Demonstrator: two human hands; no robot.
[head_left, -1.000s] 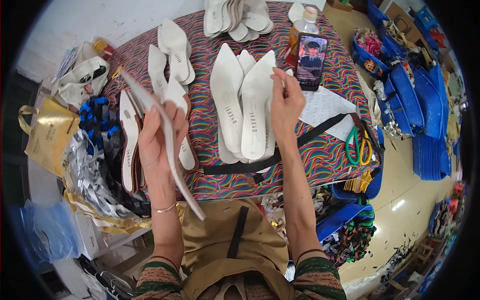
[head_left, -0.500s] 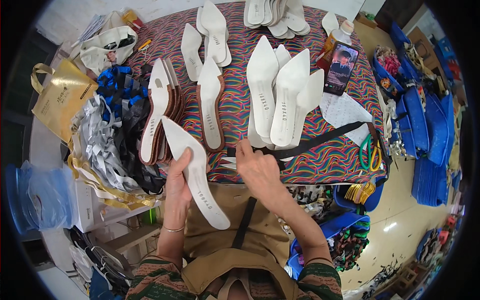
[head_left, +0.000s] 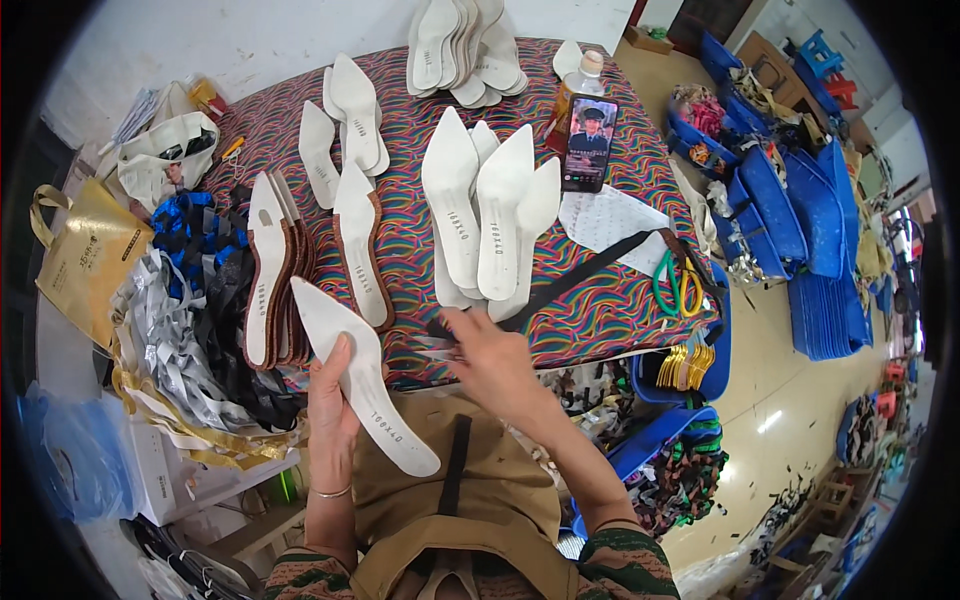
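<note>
— One white pointed insole, how did it look?
— Long, flat; our left hand gripped it below the surface edge. Our right hand pinched a black strap beside it.

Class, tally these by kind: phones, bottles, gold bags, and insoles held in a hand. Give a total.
phone: 1
bottle: 1
gold bag: 1
white insole held in the left hand: 1
Total: 4
</note>
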